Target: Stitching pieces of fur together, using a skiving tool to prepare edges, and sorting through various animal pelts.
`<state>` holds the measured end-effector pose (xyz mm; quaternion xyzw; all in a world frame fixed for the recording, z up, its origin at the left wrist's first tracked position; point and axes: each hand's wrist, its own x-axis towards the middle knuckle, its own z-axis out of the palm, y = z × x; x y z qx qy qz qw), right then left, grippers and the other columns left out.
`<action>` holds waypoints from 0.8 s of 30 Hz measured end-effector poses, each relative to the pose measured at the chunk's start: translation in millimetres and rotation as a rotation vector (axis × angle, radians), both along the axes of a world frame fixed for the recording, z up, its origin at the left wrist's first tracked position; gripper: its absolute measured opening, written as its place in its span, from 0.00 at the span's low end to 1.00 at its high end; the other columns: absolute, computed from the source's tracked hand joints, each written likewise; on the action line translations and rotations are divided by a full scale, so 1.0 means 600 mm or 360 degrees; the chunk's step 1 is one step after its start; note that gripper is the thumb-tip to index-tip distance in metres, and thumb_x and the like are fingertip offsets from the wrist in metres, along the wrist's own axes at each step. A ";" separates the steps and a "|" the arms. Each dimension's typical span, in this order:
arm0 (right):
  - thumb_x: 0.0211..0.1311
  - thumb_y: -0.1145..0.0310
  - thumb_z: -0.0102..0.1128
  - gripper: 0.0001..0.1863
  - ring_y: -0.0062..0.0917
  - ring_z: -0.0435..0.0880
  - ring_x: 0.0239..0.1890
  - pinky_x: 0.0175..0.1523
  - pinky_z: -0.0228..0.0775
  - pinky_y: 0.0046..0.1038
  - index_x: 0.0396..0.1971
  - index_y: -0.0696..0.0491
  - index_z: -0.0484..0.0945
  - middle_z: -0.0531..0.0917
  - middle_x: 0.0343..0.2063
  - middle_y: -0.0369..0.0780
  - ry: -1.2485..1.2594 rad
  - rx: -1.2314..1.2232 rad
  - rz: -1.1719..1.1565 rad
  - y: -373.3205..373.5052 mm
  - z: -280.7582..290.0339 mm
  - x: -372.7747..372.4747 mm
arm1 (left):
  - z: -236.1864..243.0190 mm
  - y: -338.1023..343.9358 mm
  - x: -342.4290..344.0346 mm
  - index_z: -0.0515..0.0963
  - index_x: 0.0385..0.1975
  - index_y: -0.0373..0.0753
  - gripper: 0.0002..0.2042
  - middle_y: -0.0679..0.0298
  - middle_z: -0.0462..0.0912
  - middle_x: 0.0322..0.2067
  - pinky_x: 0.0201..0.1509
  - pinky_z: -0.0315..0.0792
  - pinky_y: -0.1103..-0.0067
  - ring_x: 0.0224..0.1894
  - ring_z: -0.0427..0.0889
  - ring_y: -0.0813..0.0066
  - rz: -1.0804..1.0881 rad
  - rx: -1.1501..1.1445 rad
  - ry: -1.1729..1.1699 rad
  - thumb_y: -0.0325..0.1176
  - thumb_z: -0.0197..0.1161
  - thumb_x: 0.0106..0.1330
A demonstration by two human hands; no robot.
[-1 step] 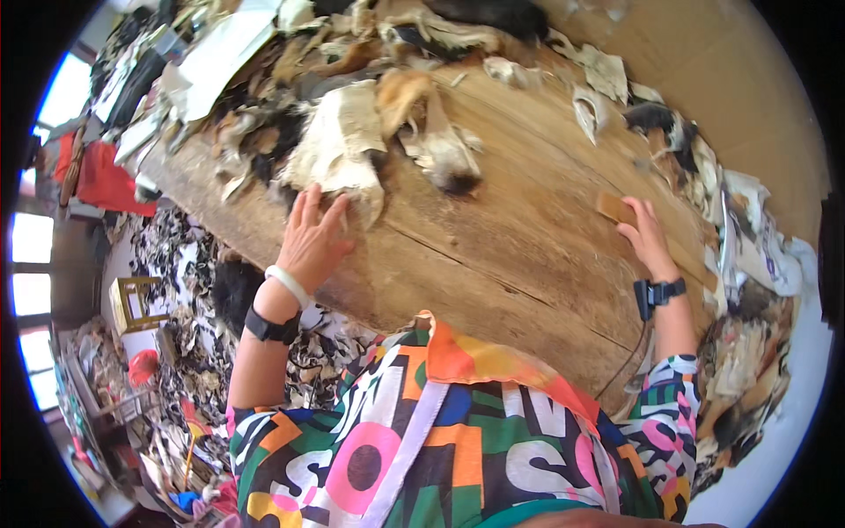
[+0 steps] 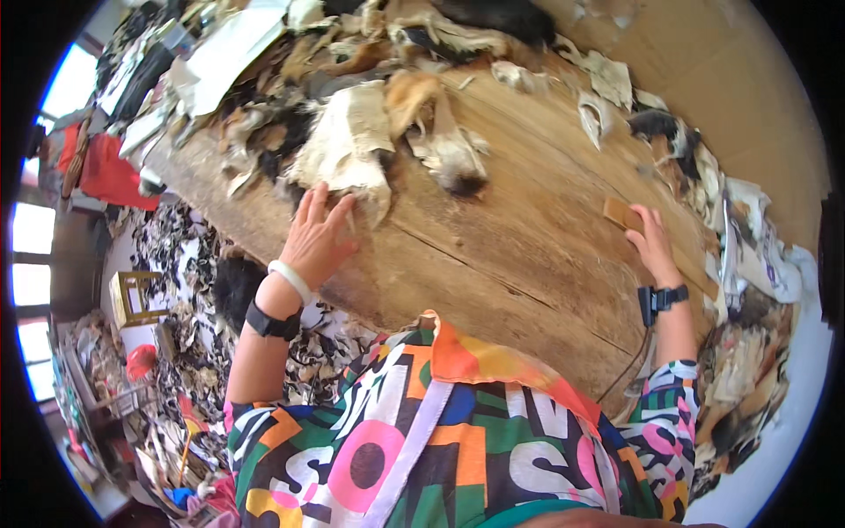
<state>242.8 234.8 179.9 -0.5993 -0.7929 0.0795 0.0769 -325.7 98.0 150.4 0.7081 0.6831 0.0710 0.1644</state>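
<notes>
My left hand (image 2: 319, 236) lies with spread fingers at the near edge of a pale piece of hide (image 2: 349, 132), its fingertips touching that edge. Just right of this piece rests a fur scrap (image 2: 444, 145), orange-brown and cream with a dark tip. On the right side of the worn wooden table (image 2: 519, 246), my right hand (image 2: 651, 242) grips one end of a small tan-brown block (image 2: 622, 214). The block is close to the tabletop; whether it touches the wood I cannot tell. A thin cord runs from the black wrist device (image 2: 662, 302) on my right arm.
Heaped fur and hide scraps (image 2: 352, 53) line the table's far side, with a white sheet (image 2: 231, 57) at far left. More scraps (image 2: 739, 370) pile up at right beside brown cardboard (image 2: 731, 97). Scraps cover the floor at left, around a yellowish stool (image 2: 134, 299).
The whole picture has shifted slightly right and down. Both hands, the block and the hide keep about the same places on the table.
</notes>
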 end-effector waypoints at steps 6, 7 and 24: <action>0.54 0.72 0.66 0.30 0.46 0.69 0.60 0.65 0.61 0.38 0.58 0.56 0.67 0.71 0.56 0.50 -0.0243 0.0146 -0.0065 -0.095 0.028 -0.027 | 0.072 0.038 -0.025 0.49 0.73 0.50 0.47 0.35 0.44 0.71 0.73 0.52 0.59 0.72 0.48 0.36 -0.0004 0.0143 -0.0155 0.38 0.72 0.54; 0.55 0.72 0.65 0.31 0.46 0.68 0.61 0.66 0.61 0.38 0.59 0.58 0.66 0.70 0.58 0.51 -0.0070 -0.0009 -0.0027 -0.125 0.039 -0.052 | 0.078 0.055 -0.025 0.48 0.73 0.51 0.49 0.35 0.44 0.71 0.73 0.51 0.58 0.72 0.49 0.36 0.0021 0.0054 -0.0072 0.41 0.74 0.53; 0.43 0.72 0.74 0.51 0.50 0.42 0.75 0.75 0.45 0.41 0.71 0.43 0.57 0.47 0.73 0.52 0.0124 -0.0544 0.0039 -0.317 0.014 -0.218 | 0.113 0.347 -0.114 0.80 0.29 0.32 0.06 0.56 0.84 0.21 0.25 0.78 0.75 0.21 0.85 0.69 0.0348 0.0767 -0.0916 0.26 0.56 0.63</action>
